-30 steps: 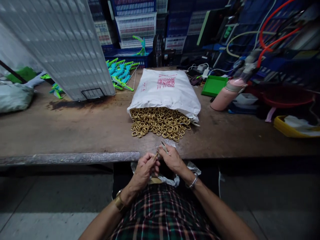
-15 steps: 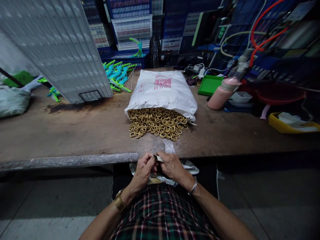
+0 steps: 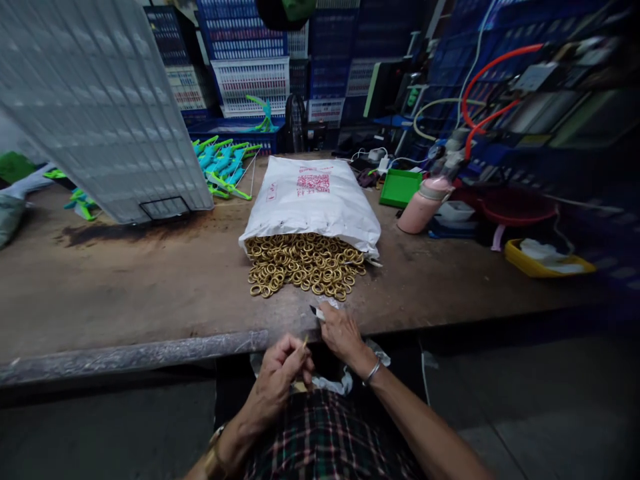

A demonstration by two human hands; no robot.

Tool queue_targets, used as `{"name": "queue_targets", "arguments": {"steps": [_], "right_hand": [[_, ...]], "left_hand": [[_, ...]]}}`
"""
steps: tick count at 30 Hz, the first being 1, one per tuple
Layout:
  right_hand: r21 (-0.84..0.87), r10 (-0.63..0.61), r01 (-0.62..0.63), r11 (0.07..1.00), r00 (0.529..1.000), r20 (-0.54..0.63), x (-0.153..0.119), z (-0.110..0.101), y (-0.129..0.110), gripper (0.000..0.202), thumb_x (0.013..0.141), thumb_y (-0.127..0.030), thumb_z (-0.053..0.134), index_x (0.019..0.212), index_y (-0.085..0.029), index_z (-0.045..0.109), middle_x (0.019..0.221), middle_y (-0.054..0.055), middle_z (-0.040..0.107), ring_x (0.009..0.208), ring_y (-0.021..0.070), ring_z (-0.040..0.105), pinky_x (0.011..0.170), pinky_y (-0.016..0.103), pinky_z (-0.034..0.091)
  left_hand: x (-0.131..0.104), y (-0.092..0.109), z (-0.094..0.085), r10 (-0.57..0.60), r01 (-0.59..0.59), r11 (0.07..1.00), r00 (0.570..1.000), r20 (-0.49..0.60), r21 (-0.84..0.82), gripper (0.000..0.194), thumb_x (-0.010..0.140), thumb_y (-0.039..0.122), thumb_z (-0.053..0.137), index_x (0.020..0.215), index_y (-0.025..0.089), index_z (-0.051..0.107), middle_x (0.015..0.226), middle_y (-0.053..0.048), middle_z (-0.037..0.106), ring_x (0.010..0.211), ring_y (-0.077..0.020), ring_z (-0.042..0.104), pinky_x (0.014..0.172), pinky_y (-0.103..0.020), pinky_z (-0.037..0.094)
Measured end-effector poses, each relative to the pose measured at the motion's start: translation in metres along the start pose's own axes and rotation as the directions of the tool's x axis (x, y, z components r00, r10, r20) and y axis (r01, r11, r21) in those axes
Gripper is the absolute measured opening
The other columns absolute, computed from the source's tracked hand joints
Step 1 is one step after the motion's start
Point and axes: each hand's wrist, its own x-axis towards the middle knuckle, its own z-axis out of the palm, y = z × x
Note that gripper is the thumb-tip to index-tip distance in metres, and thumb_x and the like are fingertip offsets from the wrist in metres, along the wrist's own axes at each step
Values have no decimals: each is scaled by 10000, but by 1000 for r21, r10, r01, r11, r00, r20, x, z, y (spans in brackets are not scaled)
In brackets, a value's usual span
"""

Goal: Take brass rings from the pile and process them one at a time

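Observation:
My left hand [image 3: 286, 367] is closed just in front of the table edge. Between its thumb and fingertips shows a thin gold-coloured edge of a ring [image 3: 305, 341], mostly hidden by the fingers. My right hand [image 3: 344, 333], up and to the right, grips a small knife [image 3: 319, 314] with a dark pointed tip and a whitish handle; the tip points left. Beyond both hands, many gold-coloured rings [image 3: 300, 267] spill from the mouth of a white woven sack [image 3: 315, 193] lying on the table. Whitish plastic [image 3: 335, 383] lies below my hands at the lap.
A ribbed translucent panel [image 3: 125, 120] stands on the wooden table [image 3: 150, 287] at left, beside green and blue clips [image 3: 225, 167]. To the right are a green tray [image 3: 400, 187], a pink bottle [image 3: 420, 210] and a yellow basket [image 3: 545, 263]. Crates [image 3: 250, 87] are stacked behind.
My hands have come apart: the right has moved forward over the table edge with the knife, the left stays nearer the lap. The view has shifted slightly.

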Motion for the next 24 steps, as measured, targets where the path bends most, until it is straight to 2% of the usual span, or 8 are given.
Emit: {"name": "queue_targets", "arguments": {"steps": [2, 4, 8, 13, 16, 19, 24], "right_hand": [[13, 51, -50, 999, 996, -77, 13, 2, 8, 258, 759, -80, 376, 934, -165, 546, 837, 69, 660, 758, 175, 579, 630, 277, 301], [19, 107, -106, 994, 987, -123, 25, 4, 12, 249, 799, -115, 383, 989, -166, 535, 871, 71, 665, 778, 179, 589, 637, 274, 311], [-51, 176, -183, 982, 976, -129, 43, 5, 12, 332, 832, -181, 423, 1162, -174, 462, 956, 92, 669, 793, 201, 609, 621, 286, 313], [-126, 204, -217, 968, 973, -111, 50, 4, 9, 257, 833, -174, 434, 1080, -203, 497, 886, 74, 671, 751, 204, 613, 589, 292, 282], [-118, 209, -223, 968, 970, -125, 51, 7, 11, 215, 834, -189, 444, 1041, -202, 498, 844, 66, 666, 707, 188, 598, 575, 288, 259], [-61, 196, -209, 976, 967, -164, 51, 10, 14, 171, 844, -188, 420, 989, -202, 510, 821, 49, 654, 679, 165, 571, 578, 283, 251], [111, 125, -101, 989, 965, -229, 46, 8, 18, 132, 823, -175, 411, 889, -175, 525, 894, 66, 593, 816, 168, 522, 661, 267, 307]], "left_hand": [[5, -4, -3, -44, 46, 988, 999, 14, -147, 323, 802, 462, 565, 791, 142, 523, 732, -29, 587, 567, -95, 541, 544, -227, 452], [12, -8, -6, -80, 72, 970, 996, -28, -231, 367, 764, 479, 606, 807, 119, 547, 764, -60, 610, 581, -99, 551, 539, -218, 454], [24, -8, -13, -118, 76, 931, 988, -100, -356, 308, 715, 391, 672, 742, 122, 524, 787, -73, 615, 608, -117, 565, 498, -211, 453], [31, -7, -19, -185, 146, 838, 982, -23, -525, 258, 699, 290, 657, 888, 149, 554, 701, -28, 587, 551, -108, 522, 462, -212, 430], [34, -7, -22, -238, 190, 782, 971, -2, -593, 225, 679, 305, 683, 744, 124, 567, 691, -22, 556, 574, -96, 512, 478, -205, 424], [38, -5, -24, -275, 202, 771, 961, -29, -605, 321, 650, 343, 725, 603, 122, 498, 703, -28, 547, 620, -110, 532, 478, -201, 417], [45, 0, -26, -218, 171, 883, 974, -60, -437, 344, 664, 412, 709, 709, 147, 495, 663, 7, 518, 555, -89, 484, 437, -185, 367]]}}
